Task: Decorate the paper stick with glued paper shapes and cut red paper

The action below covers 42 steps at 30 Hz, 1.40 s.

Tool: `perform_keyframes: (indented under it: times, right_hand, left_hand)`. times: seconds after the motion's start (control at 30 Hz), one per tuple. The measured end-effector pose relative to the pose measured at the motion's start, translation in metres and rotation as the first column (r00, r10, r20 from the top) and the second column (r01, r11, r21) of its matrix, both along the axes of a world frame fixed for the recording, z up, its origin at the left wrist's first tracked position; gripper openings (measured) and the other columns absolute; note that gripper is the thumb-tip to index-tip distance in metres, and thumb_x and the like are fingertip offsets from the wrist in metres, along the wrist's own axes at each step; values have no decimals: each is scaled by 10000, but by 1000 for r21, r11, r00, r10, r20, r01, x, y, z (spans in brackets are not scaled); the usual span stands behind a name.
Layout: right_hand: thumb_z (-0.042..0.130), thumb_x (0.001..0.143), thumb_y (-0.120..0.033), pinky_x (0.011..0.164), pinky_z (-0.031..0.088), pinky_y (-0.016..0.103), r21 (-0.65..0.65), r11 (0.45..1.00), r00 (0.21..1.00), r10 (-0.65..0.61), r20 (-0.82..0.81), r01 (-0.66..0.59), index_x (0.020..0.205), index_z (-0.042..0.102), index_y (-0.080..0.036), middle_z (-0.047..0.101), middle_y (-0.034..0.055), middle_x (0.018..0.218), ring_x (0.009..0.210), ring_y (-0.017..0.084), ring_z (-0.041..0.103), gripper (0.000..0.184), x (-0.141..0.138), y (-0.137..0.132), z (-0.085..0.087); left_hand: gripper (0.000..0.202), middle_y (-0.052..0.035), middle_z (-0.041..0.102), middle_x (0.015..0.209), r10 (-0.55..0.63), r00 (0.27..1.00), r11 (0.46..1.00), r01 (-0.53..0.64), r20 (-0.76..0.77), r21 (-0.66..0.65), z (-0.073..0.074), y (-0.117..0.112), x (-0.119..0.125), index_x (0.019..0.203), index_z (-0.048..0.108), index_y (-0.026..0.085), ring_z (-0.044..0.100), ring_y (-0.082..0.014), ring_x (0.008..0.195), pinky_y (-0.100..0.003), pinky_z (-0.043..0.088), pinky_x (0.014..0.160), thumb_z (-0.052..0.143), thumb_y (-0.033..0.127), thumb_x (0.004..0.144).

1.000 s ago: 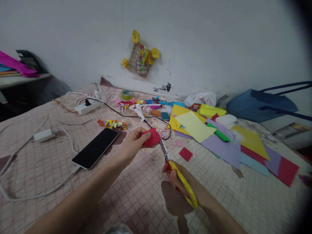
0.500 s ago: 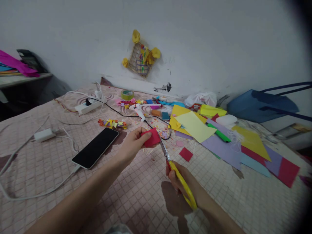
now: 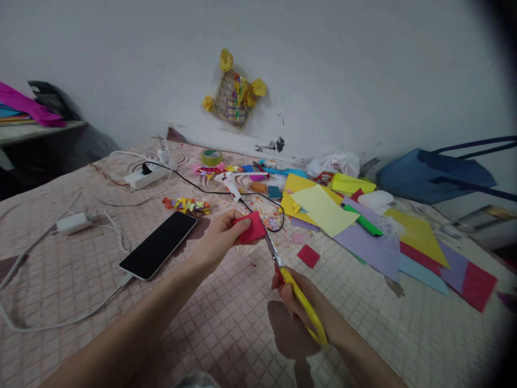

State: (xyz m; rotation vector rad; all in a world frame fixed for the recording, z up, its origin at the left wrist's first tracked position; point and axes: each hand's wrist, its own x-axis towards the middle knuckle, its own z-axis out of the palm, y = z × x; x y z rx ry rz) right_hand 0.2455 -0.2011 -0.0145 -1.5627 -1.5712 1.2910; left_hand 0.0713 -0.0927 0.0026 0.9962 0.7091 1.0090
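Observation:
Between thumb and fingers, my left hand pinches a small square of red paper. My right hand grips scissors with yellow and red handles. Their metal blades point up and left and lie at the right edge of the red paper; whether the blades are around it I cannot tell. Another red paper square lies on the cloth just right of the blades. Behind the held paper, a white glue gun rests among small paper scraps.
To the left lie a phone with a cable, a charger and a power strip. Sheets of coloured paper and a green glue gun-like or cutter-shaped object spread at right. A blue bag leans by the wall.
The fingers of my right hand and the scissor handles have shifted very slightly. My left hand and the red paper have stayed nearly still.

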Motion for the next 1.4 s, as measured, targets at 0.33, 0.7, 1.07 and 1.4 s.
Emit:
perform_keyframes:
  times: [0.33, 0.7, 1.07, 1.4]
  right_hand:
    - [321, 793, -708, 429, 318, 217, 55, 995, 992, 89, -85, -85, 898, 494, -182, 377, -48, 583, 466, 87, 329, 564, 4, 0, -9]
    - [308, 756, -752, 434, 359, 221, -10, 999, 999, 47, 12, -47, 820, 465, -196, 422, -28, 631, 486, 94, 372, 581, -1, 0, 11]
    - [328, 756, -739, 421, 355, 230, 7, 1000, 998, 12, 54, -12, 798, 463, -204, 429, -31, 588, 487, 107, 399, 553, -5, -1, 15]
    - [456, 795, -547, 439, 370, 230, 20, 999, 997, -43, 57, 42, 754, 459, -202, 505, 3, 690, 519, 106, 435, 348, -6, -1, 13]
  left_hand:
    - [248, 19, 602, 686, -8, 1000, 1000, 8, -2, -6, -2, 1, -1, 714, 466, 164, 623, -117, 657, -314, 559, 690, 676, 294, 722]
    - [256, 16, 610, 688, 17, 1000, 1000, -17, -26, 15, 0, -1, 0, 713, 449, 165, 641, -132, 672, -321, 558, 687, 666, 299, 725]
    - [225, 33, 583, 661, 36, 999, 999, -35, -33, 32, -1, -1, 1, 707, 455, 166, 626, -119, 648, -313, 559, 673, 647, 278, 737]
    - [223, 38, 569, 645, 48, 998, 998, -46, -44, 41, -1, -1, 2, 700, 459, 163, 605, -105, 616, -302, 554, 661, 647, 277, 733]
